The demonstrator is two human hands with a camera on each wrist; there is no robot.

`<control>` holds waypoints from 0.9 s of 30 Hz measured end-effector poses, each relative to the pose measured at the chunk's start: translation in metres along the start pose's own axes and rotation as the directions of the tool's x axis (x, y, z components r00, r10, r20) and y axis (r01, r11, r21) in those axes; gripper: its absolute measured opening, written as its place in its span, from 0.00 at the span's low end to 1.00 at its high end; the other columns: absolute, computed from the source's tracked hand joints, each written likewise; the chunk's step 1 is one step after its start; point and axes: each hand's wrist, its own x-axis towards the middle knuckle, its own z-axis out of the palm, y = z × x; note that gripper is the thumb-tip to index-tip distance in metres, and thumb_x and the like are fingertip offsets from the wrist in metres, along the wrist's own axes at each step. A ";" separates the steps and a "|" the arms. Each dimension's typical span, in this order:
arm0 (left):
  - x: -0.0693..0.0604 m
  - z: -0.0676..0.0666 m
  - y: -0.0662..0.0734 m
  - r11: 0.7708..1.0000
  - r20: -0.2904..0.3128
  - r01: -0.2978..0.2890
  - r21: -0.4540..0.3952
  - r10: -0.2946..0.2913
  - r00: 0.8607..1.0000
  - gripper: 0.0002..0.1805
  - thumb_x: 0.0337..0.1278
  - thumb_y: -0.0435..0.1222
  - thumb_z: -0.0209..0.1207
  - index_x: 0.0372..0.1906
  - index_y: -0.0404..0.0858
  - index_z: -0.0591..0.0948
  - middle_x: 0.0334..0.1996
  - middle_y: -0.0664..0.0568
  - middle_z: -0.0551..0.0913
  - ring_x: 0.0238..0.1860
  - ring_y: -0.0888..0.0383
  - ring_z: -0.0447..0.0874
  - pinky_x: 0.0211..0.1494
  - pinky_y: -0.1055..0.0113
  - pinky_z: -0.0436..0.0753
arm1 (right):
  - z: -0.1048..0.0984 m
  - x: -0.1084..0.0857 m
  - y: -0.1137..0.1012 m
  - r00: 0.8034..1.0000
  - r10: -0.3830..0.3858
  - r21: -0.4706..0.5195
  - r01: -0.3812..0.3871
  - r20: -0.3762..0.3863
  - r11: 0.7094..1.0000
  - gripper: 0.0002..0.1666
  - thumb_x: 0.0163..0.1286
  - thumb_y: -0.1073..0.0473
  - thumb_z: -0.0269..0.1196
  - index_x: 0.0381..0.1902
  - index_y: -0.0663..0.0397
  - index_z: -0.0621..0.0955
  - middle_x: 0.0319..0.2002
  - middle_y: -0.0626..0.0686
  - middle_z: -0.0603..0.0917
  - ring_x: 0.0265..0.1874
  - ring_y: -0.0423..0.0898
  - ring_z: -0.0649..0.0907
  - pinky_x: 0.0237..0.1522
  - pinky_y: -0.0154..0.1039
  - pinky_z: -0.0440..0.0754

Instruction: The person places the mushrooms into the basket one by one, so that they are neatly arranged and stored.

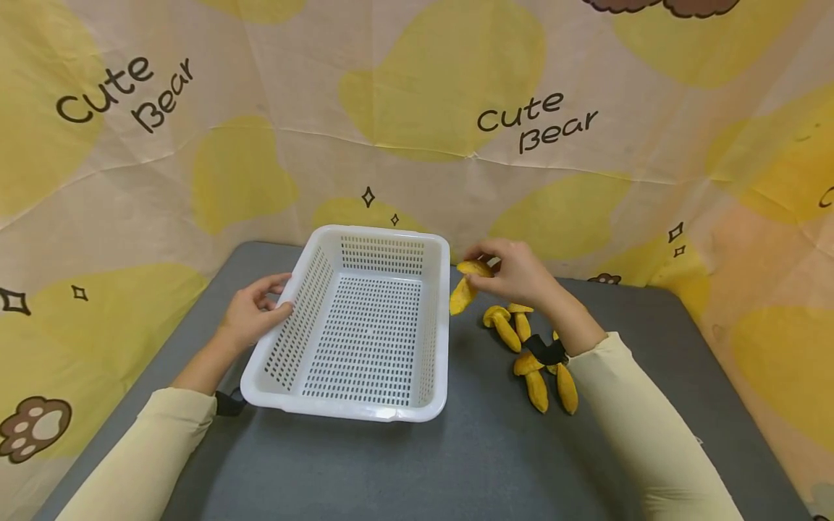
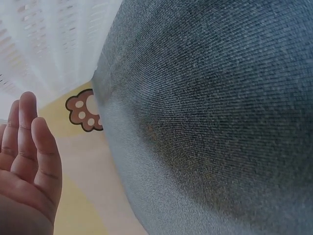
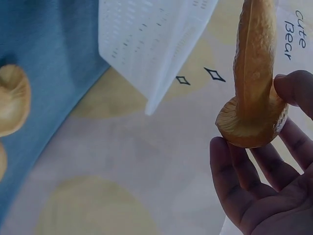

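A white perforated plastic basket stands on the grey table, nothing visible inside it. My left hand holds its left rim, thumb and index finger at the edge; in the left wrist view the fingers extend beside the basket wall. To the right of the basket, my right hand pinches a yellow mushroom by its cap, above the table. Its stem points up in the right wrist view, the cap lying between thumb and fingers. More yellow mushrooms lie on the table below the right forearm.
The grey table reaches a patterned cloth backdrop with bear lettering behind and at both sides. A black wrist strap partly covers some of the loose mushrooms.
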 end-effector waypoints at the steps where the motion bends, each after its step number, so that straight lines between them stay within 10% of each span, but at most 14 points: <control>1: 0.000 0.000 0.000 1.000 0.001 0.001 0.000 -0.001 1.000 0.30 0.58 0.32 0.60 0.66 0.34 0.70 0.48 0.36 0.76 0.22 0.68 0.78 0.23 0.67 0.84 | 0.001 0.004 -0.001 1.000 -0.005 0.003 0.005 -0.001 1.000 0.15 0.59 0.60 0.68 0.44 0.54 0.83 0.43 0.52 0.85 0.42 0.47 0.83 0.41 0.42 0.86; 27: 0.000 0.000 0.002 1.000 0.013 0.016 0.002 -0.016 1.000 0.30 0.58 0.33 0.59 0.67 0.35 0.69 0.48 0.36 0.76 0.22 0.68 0.79 0.24 0.66 0.84 | 0.050 0.096 -0.028 0.989 -0.080 0.038 0.076 0.123 0.996 0.15 0.60 0.58 0.66 0.46 0.53 0.82 0.43 0.51 0.85 0.42 0.45 0.82 0.42 0.37 0.82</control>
